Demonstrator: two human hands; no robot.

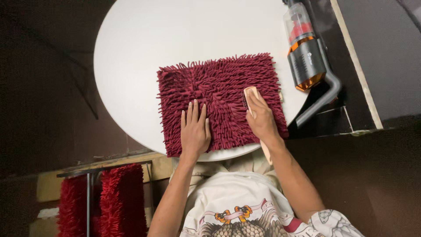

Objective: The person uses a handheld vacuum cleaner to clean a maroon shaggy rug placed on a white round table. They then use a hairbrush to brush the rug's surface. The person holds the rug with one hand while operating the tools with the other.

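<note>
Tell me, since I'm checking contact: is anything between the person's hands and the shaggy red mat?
Nothing under the left hand: it lies flat, fingers spread, directly on the red mat. The right hand grips a wooden brush, so the brush sits between that hand and the mat's pile. The handheld vacuum lies off to the side.

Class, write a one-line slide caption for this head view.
Left hand flat on a maroon shaggy mat; right hand holds a brush.

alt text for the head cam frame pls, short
Seen from above, a person's left hand presses flat on a shaggy dark red mat on a round white table, while the right hand holds a wooden brush against the pile. A handheld vacuum lies at the table's right edge.
</note>
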